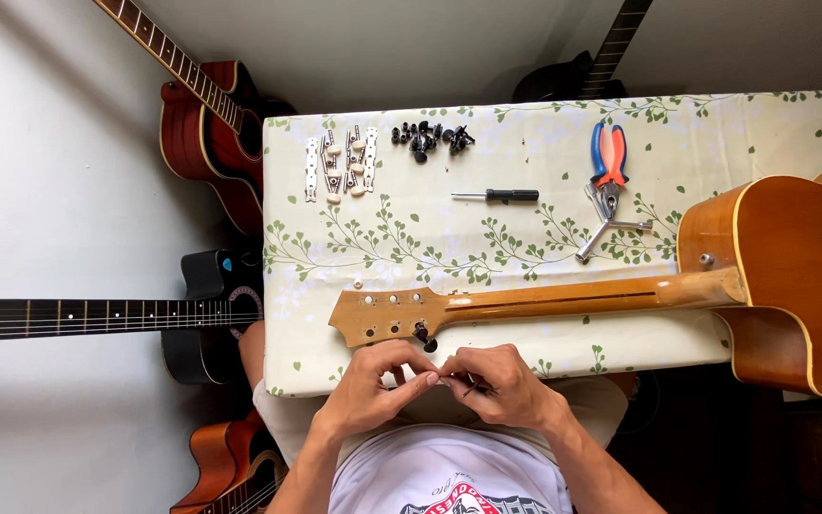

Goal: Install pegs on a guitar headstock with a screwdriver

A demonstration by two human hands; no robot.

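**A:** Where are your hands just now?

**B:** Both sit at the near table edge, about 6 o'clock. Your left hand (370,385) and right hand (495,385) meet fingertip to fingertip, and each is pinched on a small dark metal part (456,382) held between them. It is too small to tell exactly what it is.

**A:** And the guitar?

**B:** The honey-coloured wooden acoustic guitar (782,276) lies face down across the table. Its body is out at your 3 o'clock, and its neck runs leftward to the bare wooden headstock (382,317), which lies just above your hands at 12 o'clock from them. One black tuning peg (424,334) sits on the headstock's near edge, just beyond your fingertips.

**A:** What else is on the cloth?

**B:** The cream tablecloth printed with green leafy vines (411,238) carries, at your 11 o'clock, a group of white tuner plates with cream knobs (340,168). Just right of those is a heap of small black tuning pegs (430,139). Towards 12 o'clock lies a slim black-handled screwdriver (497,195). At 1 o'clock are orange-and-blue-handled pliers (608,162), touching a silver three-armed wrench (609,228).

**A:** Around the table?

**B:** A red-brown acoustic guitar (206,124) leans at your 10 o'clock, a black guitar (197,309) lies at 9 o'clock, and a brown guitar (230,462) sits at 7 o'clock.
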